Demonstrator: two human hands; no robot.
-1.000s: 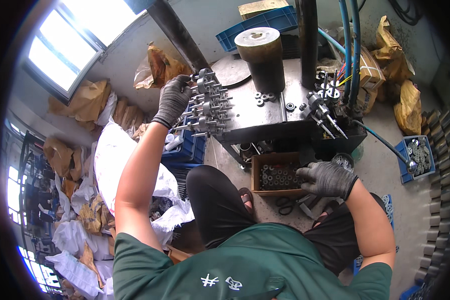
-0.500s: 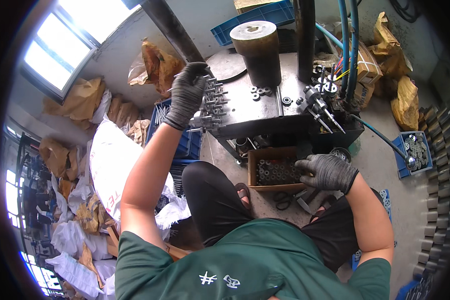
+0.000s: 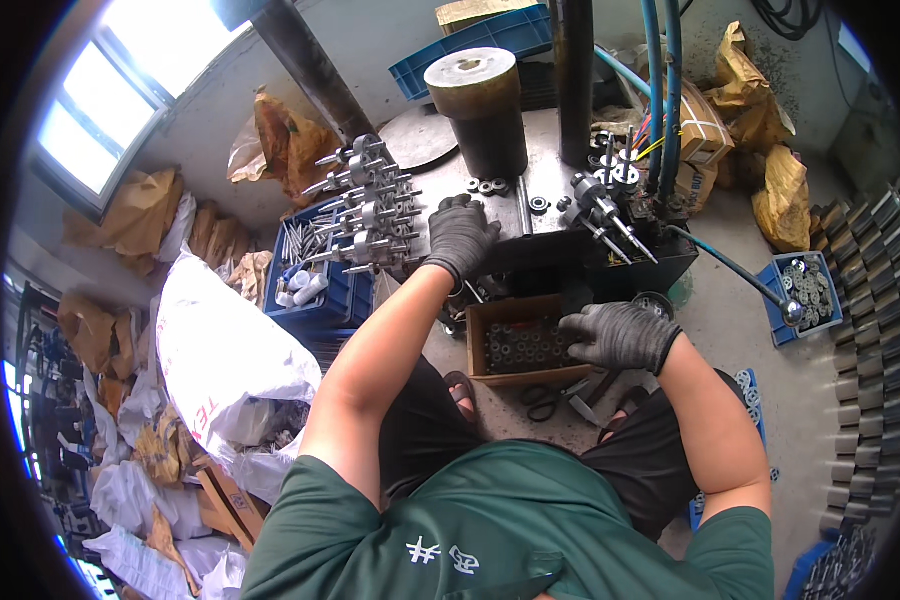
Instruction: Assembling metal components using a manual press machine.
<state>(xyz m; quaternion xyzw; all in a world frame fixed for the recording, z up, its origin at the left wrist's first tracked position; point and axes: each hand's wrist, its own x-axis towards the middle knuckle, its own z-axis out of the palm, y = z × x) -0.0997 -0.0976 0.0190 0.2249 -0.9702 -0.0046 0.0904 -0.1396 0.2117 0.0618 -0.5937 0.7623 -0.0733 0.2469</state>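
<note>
My left hand [image 3: 462, 238], in a dark grey knit glove, is at the front edge of the metal press table [image 3: 560, 207]. Its fingers bend down at the tabletop and their tips are hidden. Just beyond them lie small metal rings [image 3: 486, 187]. To the left stands a cluster of shafts with round metal hubs [image 3: 375, 210]. My right hand [image 3: 625, 335], gloved alike, is over the right edge of a cardboard box [image 3: 526, 378] holding rows of small rings [image 3: 530, 348]. Its fingers are loosely bent, thumb apart, with nothing visible between them.
A thick steel cylinder [image 3: 475, 110] rises from the table between two dark columns. More shafts with hubs [image 3: 610, 215] lie at its right. Blue bins with metal parts [image 3: 310, 250] stand to the left, another bin [image 3: 808, 290] to the right. Scissors [image 3: 540, 402] lie on the floor.
My left hand has come from the far side of the shaft cluster, rightward and nearer, to the table front. My right hand stays by the box. The whole view has shifted slightly.
</note>
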